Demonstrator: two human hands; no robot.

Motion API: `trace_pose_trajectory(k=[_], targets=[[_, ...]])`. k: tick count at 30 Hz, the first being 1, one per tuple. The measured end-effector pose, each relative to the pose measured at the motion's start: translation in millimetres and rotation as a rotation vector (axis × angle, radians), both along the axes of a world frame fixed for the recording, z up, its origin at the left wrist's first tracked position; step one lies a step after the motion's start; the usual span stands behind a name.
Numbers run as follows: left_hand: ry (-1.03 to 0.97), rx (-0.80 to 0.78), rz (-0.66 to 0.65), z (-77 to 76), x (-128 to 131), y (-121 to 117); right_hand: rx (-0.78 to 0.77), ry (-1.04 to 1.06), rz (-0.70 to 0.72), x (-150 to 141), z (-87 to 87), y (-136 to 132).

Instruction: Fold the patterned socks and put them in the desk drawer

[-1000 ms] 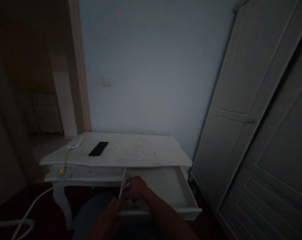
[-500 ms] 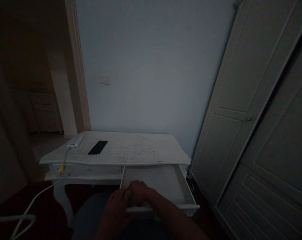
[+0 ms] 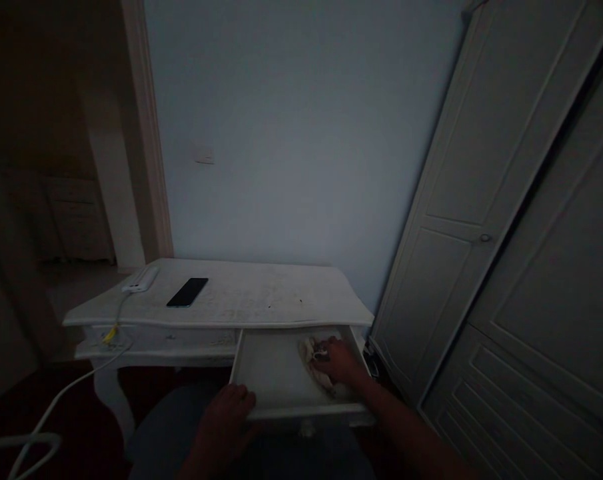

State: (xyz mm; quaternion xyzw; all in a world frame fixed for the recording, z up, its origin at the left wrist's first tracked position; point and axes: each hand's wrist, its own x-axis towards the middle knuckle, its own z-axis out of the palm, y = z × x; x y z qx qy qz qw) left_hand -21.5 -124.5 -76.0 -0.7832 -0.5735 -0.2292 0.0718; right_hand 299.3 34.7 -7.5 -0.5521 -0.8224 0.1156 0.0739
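A white drawer [image 3: 266, 373] is pulled out from the right half of the white table. Inside it, toward the right, lies a crumpled pale cloth [image 3: 311, 360]. My right hand [image 3: 336, 360] presses down on this cloth with its fingers closed around part of it. At the drawer's front left corner, my left hand [image 3: 234, 407] has its fingers curled over the edge. A round knob [image 3: 307, 429] sits on the drawer front, dim and blurred.
On the tabletop [image 3: 251, 287] lie a black phone [image 3: 188, 292] and a white power strip [image 3: 141, 279], whose cable hangs down at the left. A tall white wardrobe [image 3: 441, 267] stands at the right. My knees are under the drawer.
My right hand has moved from the drawer's front left to its right side, and the cloth now shows there. My left hand stays near the front left corner.
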Motion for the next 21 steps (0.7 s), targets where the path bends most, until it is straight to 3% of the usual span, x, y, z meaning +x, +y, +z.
trace_pose_trajectory(k=[2, 4, 10, 13, 15, 18, 21], targets=[[0.004, -0.042, -0.001, 2.0, 1, 1, 0.021, 0.007, -0.044, -12, 1.7, 6], [0.019, -0.069, 0.003, 4.3, 2, 1, 0.025, 0.020, -0.028, -41, 1.8, 12], [0.069, -0.046, -0.054, 5.1, -3, 0, -0.029, 0.048, 0.160, -171, -5.4, 8], [0.076, -0.040, -0.067, 6.9, -4, 0, -0.093, 0.007, 0.301, -199, -13.4, -6], [0.070, -0.029, -0.071, 9.2, -4, 1, -0.142, -0.027, 0.402, -191, -18.2, -14], [0.082, -0.055, -0.058, 11.6, -4, 2, -0.191, -0.072, 0.508, -143, -19.3, -20], [0.092, -0.080, -0.028, 10.0, -5, 2, -0.180, -0.062, 0.411, -73, -10.7, -20]])
